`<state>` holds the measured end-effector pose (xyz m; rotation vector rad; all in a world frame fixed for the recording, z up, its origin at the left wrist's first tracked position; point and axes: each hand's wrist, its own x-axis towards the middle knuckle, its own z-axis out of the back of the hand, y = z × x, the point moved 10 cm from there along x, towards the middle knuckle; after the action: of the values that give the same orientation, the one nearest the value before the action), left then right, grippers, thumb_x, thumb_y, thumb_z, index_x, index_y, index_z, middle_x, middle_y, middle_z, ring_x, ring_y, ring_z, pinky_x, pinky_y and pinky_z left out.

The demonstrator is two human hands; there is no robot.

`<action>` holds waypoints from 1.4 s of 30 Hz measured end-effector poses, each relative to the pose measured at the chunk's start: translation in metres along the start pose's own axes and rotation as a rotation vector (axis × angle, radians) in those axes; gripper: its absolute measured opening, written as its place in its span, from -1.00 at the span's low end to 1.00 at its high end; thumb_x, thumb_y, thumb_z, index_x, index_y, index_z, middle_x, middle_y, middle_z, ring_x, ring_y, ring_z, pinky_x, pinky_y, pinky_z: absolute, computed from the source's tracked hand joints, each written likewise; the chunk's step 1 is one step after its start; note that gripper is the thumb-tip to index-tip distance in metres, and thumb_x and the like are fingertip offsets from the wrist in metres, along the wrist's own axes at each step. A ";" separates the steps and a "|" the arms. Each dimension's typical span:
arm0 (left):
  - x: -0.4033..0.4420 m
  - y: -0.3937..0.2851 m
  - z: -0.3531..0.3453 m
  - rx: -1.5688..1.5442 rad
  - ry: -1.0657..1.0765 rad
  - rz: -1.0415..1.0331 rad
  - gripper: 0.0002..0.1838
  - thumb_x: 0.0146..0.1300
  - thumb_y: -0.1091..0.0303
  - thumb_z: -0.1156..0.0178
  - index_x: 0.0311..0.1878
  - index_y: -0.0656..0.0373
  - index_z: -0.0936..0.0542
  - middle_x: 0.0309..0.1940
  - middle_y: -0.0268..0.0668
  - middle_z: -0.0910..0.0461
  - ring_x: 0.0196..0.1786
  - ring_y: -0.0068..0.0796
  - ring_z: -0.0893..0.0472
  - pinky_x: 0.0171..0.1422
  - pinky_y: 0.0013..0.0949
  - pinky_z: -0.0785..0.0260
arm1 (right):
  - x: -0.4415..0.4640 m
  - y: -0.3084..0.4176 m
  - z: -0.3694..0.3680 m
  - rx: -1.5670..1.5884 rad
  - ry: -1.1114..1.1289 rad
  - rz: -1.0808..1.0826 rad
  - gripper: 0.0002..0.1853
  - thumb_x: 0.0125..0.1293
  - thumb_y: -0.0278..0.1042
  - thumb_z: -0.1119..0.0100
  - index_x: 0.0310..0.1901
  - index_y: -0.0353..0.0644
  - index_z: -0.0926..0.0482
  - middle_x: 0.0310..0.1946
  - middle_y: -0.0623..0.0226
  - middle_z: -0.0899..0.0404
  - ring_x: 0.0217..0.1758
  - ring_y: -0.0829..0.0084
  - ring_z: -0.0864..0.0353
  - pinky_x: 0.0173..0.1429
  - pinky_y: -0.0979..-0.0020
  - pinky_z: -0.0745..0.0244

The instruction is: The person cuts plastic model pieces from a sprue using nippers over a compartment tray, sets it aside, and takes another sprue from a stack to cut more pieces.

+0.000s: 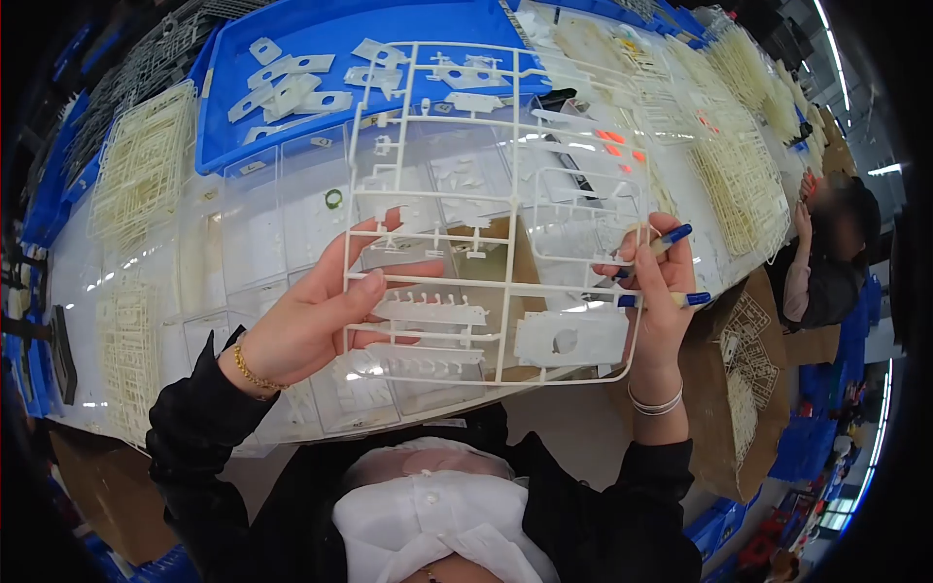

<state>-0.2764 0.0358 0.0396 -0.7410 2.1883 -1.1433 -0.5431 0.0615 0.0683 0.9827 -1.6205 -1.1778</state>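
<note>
A white plastic sprue frame with several small moulded parts is held up in front of me, above the table's near edge. My left hand grips its left side, thumb in front and fingers behind. At the lower right of the sprue sits a flat plate with a round hole. My right hand is closed around blue-and-cream-handled nippers at the frame's right edge. The fingers hide most of the nippers, and whether this hand also pinches the frame is unclear.
A blue tray with loose white plates lies at the back. Clear compartment boxes with small parts stand beneath the sprue. Stacked sprues lie left, more right. A cardboard box stands lower right; another person sits beyond.
</note>
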 end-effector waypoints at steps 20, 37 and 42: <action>0.028 0.017 -0.015 0.137 0.037 0.168 -0.53 0.51 0.18 0.14 0.34 0.27 -0.30 0.11 -0.10 -0.55 -0.15 -0.73 -0.58 0.02 -0.42 -0.57 | 0.016 0.027 0.026 -0.143 0.094 0.225 -0.72 0.37 -0.55 0.00 0.09 -0.31 -0.33 -0.27 0.36 -0.47 -0.16 0.58 -0.51 -0.07 0.49 -0.47; 0.055 0.022 -0.052 0.202 0.070 0.137 -0.45 0.45 0.18 -0.02 0.41 0.18 -0.21 0.34 -0.19 -0.34 0.15 -0.51 -0.53 0.03 -0.57 -0.42 | 0.022 0.100 0.104 -0.308 -0.188 0.686 -0.45 0.44 -0.04 0.09 0.21 -0.37 -0.20 -0.14 0.16 -0.50 -0.17 0.41 -0.58 0.06 0.35 -0.50; 0.079 0.025 -0.080 0.072 0.052 -0.008 -0.41 0.42 0.32 -0.04 0.45 0.04 -0.09 0.32 -0.21 -0.37 0.22 -0.52 -0.47 0.07 -0.55 -0.41 | -0.030 0.076 0.087 0.222 -0.201 0.529 -0.05 0.24 0.57 0.36 0.29 -0.25 -0.15 -0.19 0.24 -0.39 -0.20 0.40 -0.52 0.11 0.13 -0.56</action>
<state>-0.3920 0.0370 0.0398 -0.6969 2.1759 -1.2518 -0.6244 0.1307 0.1216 0.5192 -2.0437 -0.7607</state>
